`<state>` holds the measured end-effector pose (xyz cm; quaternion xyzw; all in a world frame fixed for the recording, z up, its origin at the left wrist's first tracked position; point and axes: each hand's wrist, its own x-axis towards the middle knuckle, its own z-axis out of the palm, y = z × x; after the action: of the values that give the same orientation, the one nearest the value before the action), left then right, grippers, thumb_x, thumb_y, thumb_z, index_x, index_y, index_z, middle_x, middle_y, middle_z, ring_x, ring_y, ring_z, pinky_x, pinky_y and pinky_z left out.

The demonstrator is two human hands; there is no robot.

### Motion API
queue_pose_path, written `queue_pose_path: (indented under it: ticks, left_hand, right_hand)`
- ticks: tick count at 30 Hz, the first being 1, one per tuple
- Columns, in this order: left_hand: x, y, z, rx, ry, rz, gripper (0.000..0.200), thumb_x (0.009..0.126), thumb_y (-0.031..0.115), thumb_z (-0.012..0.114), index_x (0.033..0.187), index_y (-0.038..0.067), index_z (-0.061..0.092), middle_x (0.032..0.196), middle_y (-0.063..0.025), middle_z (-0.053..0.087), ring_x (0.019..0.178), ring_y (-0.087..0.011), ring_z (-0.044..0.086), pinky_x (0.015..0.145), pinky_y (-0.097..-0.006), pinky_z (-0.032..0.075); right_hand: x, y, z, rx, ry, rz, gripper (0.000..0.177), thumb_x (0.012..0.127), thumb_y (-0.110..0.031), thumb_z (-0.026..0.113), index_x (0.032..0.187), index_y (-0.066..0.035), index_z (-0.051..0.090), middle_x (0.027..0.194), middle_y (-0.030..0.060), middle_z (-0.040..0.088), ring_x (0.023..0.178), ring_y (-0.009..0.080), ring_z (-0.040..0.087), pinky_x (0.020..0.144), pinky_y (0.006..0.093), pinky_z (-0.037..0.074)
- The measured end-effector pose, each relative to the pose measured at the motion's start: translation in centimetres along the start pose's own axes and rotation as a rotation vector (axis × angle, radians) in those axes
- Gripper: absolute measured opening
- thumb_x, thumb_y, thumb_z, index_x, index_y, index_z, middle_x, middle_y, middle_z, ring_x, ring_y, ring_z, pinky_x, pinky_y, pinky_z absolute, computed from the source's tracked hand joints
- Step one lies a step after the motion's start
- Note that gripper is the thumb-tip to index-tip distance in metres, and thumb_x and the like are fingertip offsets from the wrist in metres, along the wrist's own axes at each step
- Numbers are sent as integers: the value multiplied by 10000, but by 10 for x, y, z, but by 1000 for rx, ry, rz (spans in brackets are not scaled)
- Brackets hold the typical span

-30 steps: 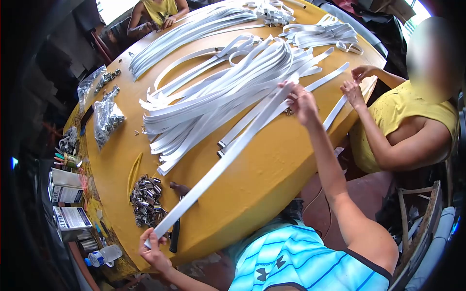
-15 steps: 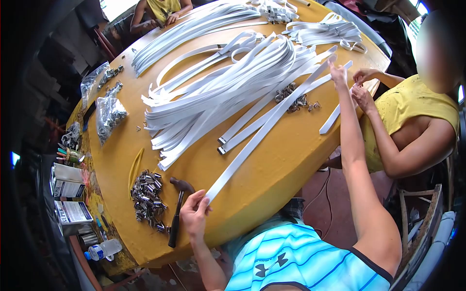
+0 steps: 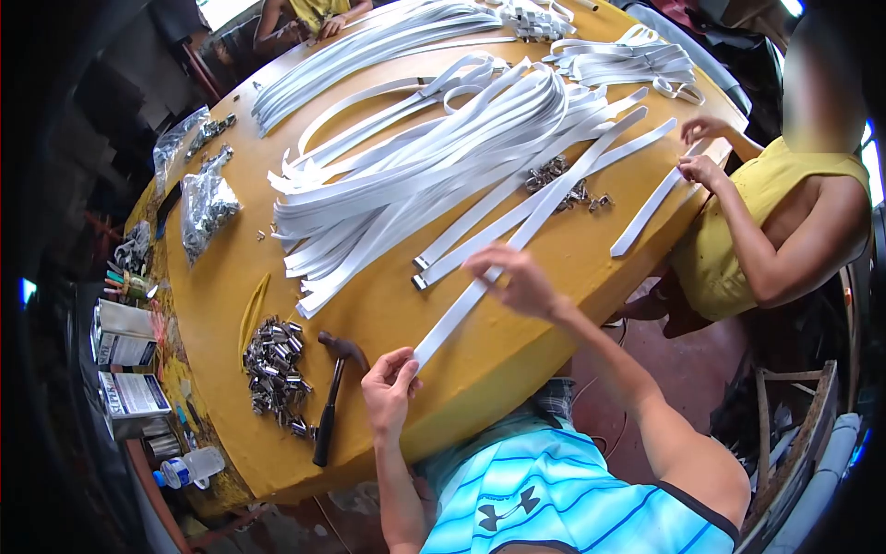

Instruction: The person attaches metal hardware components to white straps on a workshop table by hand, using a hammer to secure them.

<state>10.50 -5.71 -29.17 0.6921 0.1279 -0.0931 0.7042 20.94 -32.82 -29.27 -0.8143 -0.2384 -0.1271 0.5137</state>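
My left hand (image 3: 391, 383) pinches the near end of a long white strap (image 3: 452, 323) at the table's front edge. The strap runs up and right across other straps. Over its middle is my right hand (image 3: 517, 280), fingers apart and a little blurred; whether it touches the strap I cannot tell. Left of my left hand lies a hammer (image 3: 332, 397) with a black handle, beside a heap of metal clips (image 3: 275, 369). A large bundle of white straps (image 3: 415, 175) covers the middle of the yellow table (image 3: 369, 286). Two straps there have dark metal ends.
At the right, a co-worker in yellow (image 3: 766, 222) handles another strap (image 3: 646, 217). A second person (image 3: 314, 17) sits at the far edge. Plastic bags of metal parts (image 3: 208, 208), metal cans (image 3: 134, 397) and a water bottle (image 3: 194, 468) are at the left.
My right hand has left the strap's far end and come down and left to its middle. My left hand has shifted slightly right with the strap. The co-worker's hands have moved apart.
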Motion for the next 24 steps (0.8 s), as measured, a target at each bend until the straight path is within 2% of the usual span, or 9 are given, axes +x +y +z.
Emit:
queue_pose_path:
  ticks: [5,7,8,11,12,14,18,21,24]
  left_hand:
    - [4,0,5,171,76,79,226,958,98,669,1138,-37,682,890,-60,705,720,-74,627,603,-210,500]
    - [-1,-3,-2,284,112,130,255,952,152,669,1133,-28,684,845,-111,727,739,-107,651,668,-280,530]
    - [-9,7,-4,397,138,198,222,974,155,660,1113,-15,695,773,-33,677,675,-64,598,587,-235,482]
    - [-29,18,-23,403,199,237,209,958,137,666,1104,-8,701,778,-58,701,640,-72,605,580,-239,479]
    - [-34,21,-32,394,239,268,203,961,135,661,1103,-3,704,787,-61,709,637,-70,604,577,-240,481]
    - [-40,25,-57,415,384,300,182,944,113,656,1078,-3,699,909,-166,733,794,-204,737,666,-316,547]
    - [-35,18,-124,831,740,343,121,919,123,667,990,38,717,907,-131,698,835,-329,680,736,-400,536]
    - [-28,4,-149,1017,724,263,99,893,135,692,965,72,716,907,-107,653,854,-331,648,746,-425,523]
    - [-23,-3,-152,1248,727,396,75,880,102,713,948,73,724,910,-100,638,775,-277,666,697,-385,521]
  right_hand:
    - [-12,-36,56,-132,-313,-232,236,810,-130,775,1040,-125,725,1097,66,673,963,285,651,859,388,510]
    - [-11,-40,64,-130,-346,-244,252,803,-132,779,1048,-141,725,1114,64,667,951,276,648,845,390,512]
    - [-11,-40,66,-178,-335,-233,268,795,-135,782,1056,-158,726,1132,63,661,939,267,646,831,391,514]
    - [-13,-44,67,-126,-445,-166,307,782,-134,790,1079,-165,720,1123,54,665,913,242,636,812,389,517]
    - [-13,-46,66,-162,-438,-175,315,779,-128,794,1083,-162,717,1128,52,666,900,232,634,807,387,517]
    - [-12,-48,67,-188,-433,-190,324,776,-122,798,1087,-159,714,1134,49,667,887,223,632,801,384,518]
    - [-10,-51,67,-180,-423,-188,346,773,-97,805,1102,-147,709,1145,52,668,885,222,632,804,381,517]
    - [-9,-54,70,-155,-416,-180,349,778,-90,800,1110,-146,709,1158,52,666,902,221,636,815,381,516]
    - [-10,-59,71,-150,-413,-151,338,785,-84,793,1107,-140,709,1172,55,662,909,228,638,835,378,517]
